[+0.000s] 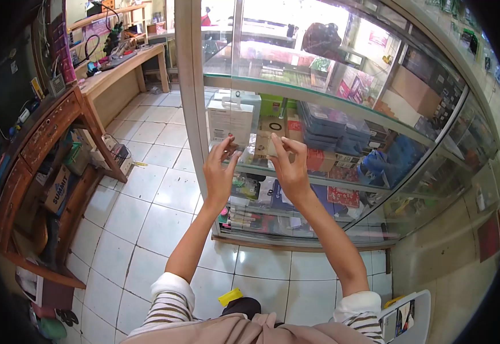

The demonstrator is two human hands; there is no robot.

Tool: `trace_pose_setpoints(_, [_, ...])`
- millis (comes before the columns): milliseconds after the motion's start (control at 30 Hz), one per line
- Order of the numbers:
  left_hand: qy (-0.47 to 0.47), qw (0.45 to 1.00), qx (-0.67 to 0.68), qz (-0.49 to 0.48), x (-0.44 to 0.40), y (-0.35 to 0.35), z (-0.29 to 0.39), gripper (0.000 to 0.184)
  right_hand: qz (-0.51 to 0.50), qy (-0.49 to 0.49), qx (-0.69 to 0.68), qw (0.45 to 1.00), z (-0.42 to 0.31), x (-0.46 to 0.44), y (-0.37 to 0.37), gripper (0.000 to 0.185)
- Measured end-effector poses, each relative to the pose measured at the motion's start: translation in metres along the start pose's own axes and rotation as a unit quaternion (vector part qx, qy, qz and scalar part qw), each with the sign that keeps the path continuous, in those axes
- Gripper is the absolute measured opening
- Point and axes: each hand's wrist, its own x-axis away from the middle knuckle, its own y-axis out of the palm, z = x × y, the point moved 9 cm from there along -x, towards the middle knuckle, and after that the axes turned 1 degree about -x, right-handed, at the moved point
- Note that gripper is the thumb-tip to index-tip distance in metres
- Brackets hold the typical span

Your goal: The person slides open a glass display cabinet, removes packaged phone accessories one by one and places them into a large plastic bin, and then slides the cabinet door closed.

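My left hand (pixel 220 175) is raised in front of a glass display cabinet (pixel 244 79), its fingers curved and its thumb apart from them. Level with it, my right hand (pixel 291 169) has bent fingers, with a gap between index finger and thumb. I see nothing plainly held in either hand; whether the fingertips touch the glass I cannot tell. Behind the left fingers, inside the cabinet, stands a white box (pixel 227 123). To the right of my right hand lie stacked blue boxes (pixel 324 129) and a red box (pixel 315 160).
A wooden desk (pixel 49 143) with open shelves stands at the left, a workbench (pixel 124 66) behind it. White floor tiles (pixel 141 229) run between desk and cabinet. A yellow object (pixel 230 296) lies on the floor near my body; a white bin (pixel 419 318) is at the lower right.
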Motion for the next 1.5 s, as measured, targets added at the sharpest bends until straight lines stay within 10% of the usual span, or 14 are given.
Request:
trace_pose_setpoints(200, [0.067, 0.975, -0.208, -0.030, 0.031, 0.016, 0.026, 0.072, 0.008, -0.002, 0.001, 1.000, 0.003, 0.003, 0.000, 0.061])
trace_pose_setpoints(800, [0.171, 0.951, -0.246, -0.075, 0.058, 0.083, 0.039, 0.087, -0.097, 0.011, -0.078, 0.992, 0.001, 0.039, -0.014, 0.057])
trace_pose_setpoints(1033, [0.102, 0.953, -0.243, -0.150, 0.138, 0.154, 0.027, 0.082, -0.153, 0.226, 0.058, 0.960, 0.042, 0.182, -0.111, 0.042])
trace_pose_setpoints(1267, [0.044, 0.881, -0.051, -0.467, 0.336, 0.256, 0.006, 0.063, -0.168, 0.600, 0.120, 0.773, -0.026, 0.460, -0.234, 0.020])
trace_pose_setpoints(1500, [-0.025, 0.704, -0.125, -0.699, 0.543, 0.247, -0.097, 0.058, -0.151, 0.870, 0.123, 0.454, -0.313, 0.745, -0.321, 0.023])
